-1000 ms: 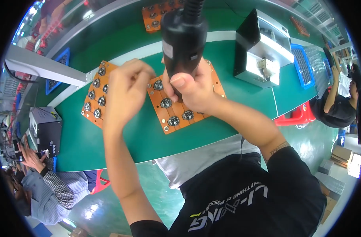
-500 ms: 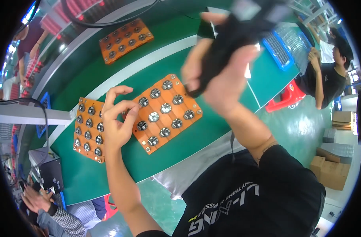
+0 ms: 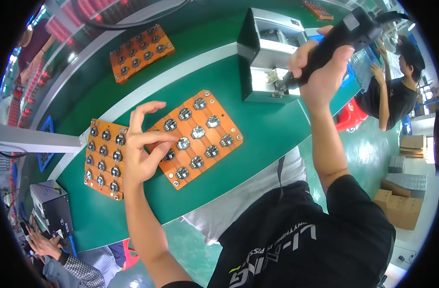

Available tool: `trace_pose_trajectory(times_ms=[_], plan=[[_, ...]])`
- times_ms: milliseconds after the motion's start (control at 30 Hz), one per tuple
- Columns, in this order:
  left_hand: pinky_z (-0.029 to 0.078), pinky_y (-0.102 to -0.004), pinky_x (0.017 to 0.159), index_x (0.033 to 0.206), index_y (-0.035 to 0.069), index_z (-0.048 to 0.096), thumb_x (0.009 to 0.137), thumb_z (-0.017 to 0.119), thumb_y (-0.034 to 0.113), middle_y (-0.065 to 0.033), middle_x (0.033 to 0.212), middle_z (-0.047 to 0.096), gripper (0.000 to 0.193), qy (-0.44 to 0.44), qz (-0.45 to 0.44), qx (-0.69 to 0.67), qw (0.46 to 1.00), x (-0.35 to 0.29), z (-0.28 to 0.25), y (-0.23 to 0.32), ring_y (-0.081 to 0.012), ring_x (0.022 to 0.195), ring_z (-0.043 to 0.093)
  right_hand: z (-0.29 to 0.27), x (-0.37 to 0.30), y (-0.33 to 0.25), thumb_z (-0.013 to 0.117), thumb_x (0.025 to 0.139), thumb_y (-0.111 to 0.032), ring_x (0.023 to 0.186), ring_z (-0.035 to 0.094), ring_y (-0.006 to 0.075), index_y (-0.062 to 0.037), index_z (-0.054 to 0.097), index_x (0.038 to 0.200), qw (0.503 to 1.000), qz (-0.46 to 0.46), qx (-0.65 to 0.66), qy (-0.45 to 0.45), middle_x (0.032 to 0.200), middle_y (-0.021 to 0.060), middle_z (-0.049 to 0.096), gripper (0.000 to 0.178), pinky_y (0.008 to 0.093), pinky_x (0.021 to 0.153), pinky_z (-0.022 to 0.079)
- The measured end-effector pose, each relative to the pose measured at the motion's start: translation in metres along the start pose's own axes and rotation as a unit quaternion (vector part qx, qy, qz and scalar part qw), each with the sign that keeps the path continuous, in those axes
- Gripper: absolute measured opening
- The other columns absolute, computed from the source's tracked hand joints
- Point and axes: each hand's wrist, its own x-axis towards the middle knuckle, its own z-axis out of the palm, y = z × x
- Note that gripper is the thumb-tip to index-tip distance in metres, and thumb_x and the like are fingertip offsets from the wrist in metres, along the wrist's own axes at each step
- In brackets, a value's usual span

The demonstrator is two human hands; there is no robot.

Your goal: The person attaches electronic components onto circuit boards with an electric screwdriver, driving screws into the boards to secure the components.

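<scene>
My right hand (image 3: pixel 327 79) is wrapped round a black electric screwdriver (image 3: pixel 332 45). Its tip reaches the front of a screw feeder (image 3: pixel 270 62), a black and silver box on the green bench. My left hand (image 3: pixel 145 151) hovers at the left side of an orange fixture plate (image 3: pixel 219 156) carrying rows of small round circuit boards (image 3: pixel 198 132). Thumb and index finger come together in a pinch beside one of these boards; what lies between them, if anything, is too small to make out. The other fingers curl above.
A second orange plate (image 3: pixel 104 156) with round boards lies left of my left hand, partly covered by it. Another orange plate (image 3: pixel 142 52) sits beyond the pale rail. A dark box (image 3: pixel 51 206) stands at the bench's left end. Co-workers sit at both sides.
My right hand has swung right with the screwdriver, bringing its tip to the screw feeder, which now shows. My left thumb and index finger have shifted slightly towards the middle of the plate.
</scene>
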Motion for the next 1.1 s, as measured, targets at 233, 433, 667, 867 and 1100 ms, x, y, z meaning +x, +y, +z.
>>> trace_pose_trajectory(times_ms=[233,433,667,867,1100], plan=[[0.040,-0.0444,0.107,0.084,0.009,0.082,0.059,0.061,-0.002,-0.0151,0.141,0.055,0.035,-0.050,-0.030,-0.008,0.998,-0.002,-0.001,0.004,-0.0350,0.130,0.043,0.037,-0.021,-0.011,0.031,0.099,-0.075,0.045,0.042,0.0168,-0.0090,0.043,0.126,0.984,0.107,0.115,-0.078,0.062,0.0068,0.046,0.073,0.0317,0.049,0.037],[0.038,-0.0469,0.110,0.083,0.007,0.082,0.058,0.063,0.004,-0.0158,0.141,0.055,0.031,-0.052,0.014,0.043,0.998,-0.006,-0.008,0.003,-0.0369,0.129,0.044,0.118,-0.077,0.002,0.030,0.087,-0.088,0.046,0.051,0.0171,-0.0099,0.035,0.130,0.965,0.094,0.162,-0.185,0.061,0.0070,0.050,0.089,0.0301,0.049,0.045],[0.038,-0.0447,0.111,0.077,0.004,0.081,0.060,0.067,0.012,-0.0156,0.142,0.056,0.023,-0.062,0.000,0.081,0.995,-0.012,-0.003,0.001,-0.0359,0.128,0.045,0.146,-0.085,0.014,0.035,0.091,-0.083,0.048,0.052,0.0185,-0.0084,0.033,0.128,0.967,0.070,0.130,-0.207,0.065,0.0100,0.054,0.083,0.0302,0.053,0.047],[0.039,-0.0444,0.110,0.077,0.005,0.081,0.061,0.068,0.013,-0.0134,0.142,0.057,0.022,-0.052,0.002,0.088,0.995,-0.015,-0.002,-0.003,-0.0348,0.129,0.045,0.146,-0.089,0.019,0.034,0.088,-0.086,0.049,0.051,0.0189,-0.0103,0.033,0.129,0.961,0.092,0.167,-0.201,0.066,0.0095,0.053,0.086,0.0322,0.056,0.048],[0.045,-0.0409,0.104,0.076,0.004,0.081,0.062,0.068,0.012,-0.0131,0.142,0.056,0.020,-0.054,-0.015,0.076,0.996,-0.014,-0.003,-0.001,-0.0340,0.129,0.044,0.147,-0.090,0.017,0.036,0.089,-0.085,0.048,0.051,0.0182,-0.0105,0.033,0.128,0.958,0.088,0.154,-0.224,0.066,0.0095,0.054,0.084,0.0317,0.055,0.048]])
